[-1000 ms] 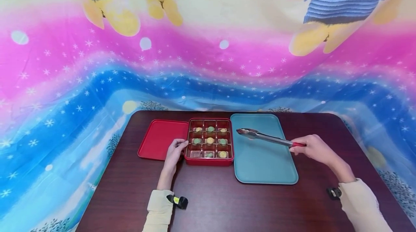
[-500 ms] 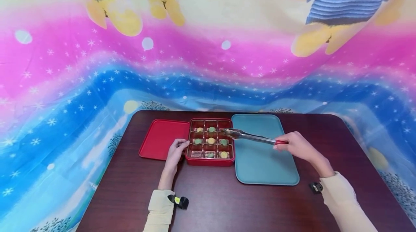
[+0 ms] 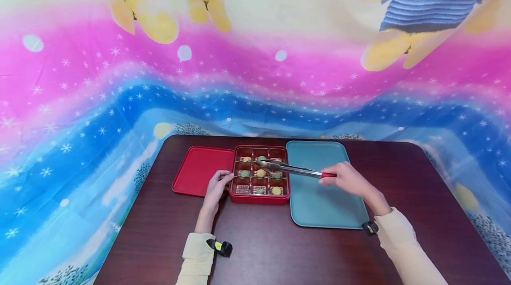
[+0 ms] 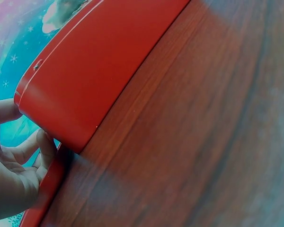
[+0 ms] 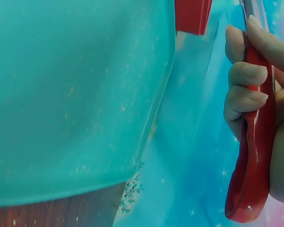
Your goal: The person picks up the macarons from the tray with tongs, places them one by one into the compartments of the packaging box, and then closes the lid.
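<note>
My left hand [image 3: 215,187] holds the left edge of a red divided box [image 3: 259,200]; in the left wrist view its fingertips touch the box's rim and outer wall at a corner. My right hand [image 3: 349,181] grips metal tongs [image 3: 297,169] by their red handle [image 5: 258,156]. The tongs' tips hover over the upper middle part of the box. Small round yellow cookies [image 3: 276,191] and green cookies [image 3: 245,173] sit in the compartments. The front left compartment [image 3: 242,189] shows only a pleated liner. Whether the tips hold anything is too small to tell.
A teal tray [image 3: 327,205] lies against the box's right side, beneath the tongs and right hand. To the left is a flat red lid [image 3: 201,172]. All stand on a dark wooden table [image 3: 287,254], with a printed cloth [image 3: 255,68] hanging behind.
My right hand has moved left with the tongs, carrying their tips from above the teal tray to above the red box. The left hand stays at the box's edge.
</note>
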Motion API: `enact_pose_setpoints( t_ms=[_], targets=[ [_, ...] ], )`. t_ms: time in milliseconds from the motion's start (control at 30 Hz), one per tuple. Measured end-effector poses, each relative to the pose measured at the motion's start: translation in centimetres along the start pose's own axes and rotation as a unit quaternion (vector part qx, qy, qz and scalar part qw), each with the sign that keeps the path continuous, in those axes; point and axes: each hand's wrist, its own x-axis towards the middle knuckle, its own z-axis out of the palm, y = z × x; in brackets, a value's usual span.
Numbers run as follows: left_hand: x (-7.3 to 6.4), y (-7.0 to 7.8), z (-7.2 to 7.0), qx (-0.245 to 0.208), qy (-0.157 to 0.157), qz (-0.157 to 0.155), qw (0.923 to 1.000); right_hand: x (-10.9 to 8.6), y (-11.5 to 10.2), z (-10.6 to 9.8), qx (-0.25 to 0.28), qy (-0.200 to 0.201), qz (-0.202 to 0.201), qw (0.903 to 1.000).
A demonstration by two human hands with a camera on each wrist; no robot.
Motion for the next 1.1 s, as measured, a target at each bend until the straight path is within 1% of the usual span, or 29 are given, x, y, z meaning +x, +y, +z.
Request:
enact_pose_setpoints(
  t_ms=[167,233,300,533,767,867,1100],
  targets=[
    [1.8,-2.3,-0.1,-0.005,0.005,-0.001,1.0000,0.9,-0.6,0.8,-0.009,-0.001,-0.030,0.9995],
    [2.2,-3.0,-0.2,-0.009,0.009,0.001,0.9999,1.3,-1.0,1.1,-0.011,0.000,-0.040,0.9991],
    [2.4,-3.3,-0.2,-0.012,0.012,0.004,0.9999,1.6,-1.3,1.5,-0.010,0.000,-0.047,0.9989],
    [2.3,-3.5,-0.1,-0.024,0.018,0.007,0.9995,2.8,-2.6,2.9,-0.003,-0.018,-0.049,0.9986],
    [2.4,-3.5,-0.1,-0.022,0.020,0.013,0.9995,3.8,-3.6,4.3,-0.007,-0.016,-0.059,0.9981],
    [2.5,-3.6,-0.1,-0.021,0.018,0.016,0.9995,4.1,-3.8,4.7,-0.007,-0.014,-0.055,0.9984],
    [2.5,-3.7,-0.3,-0.029,0.008,0.009,0.9995,4.2,-3.9,5.2,0.002,-0.023,-0.032,0.9992]
  ],
)
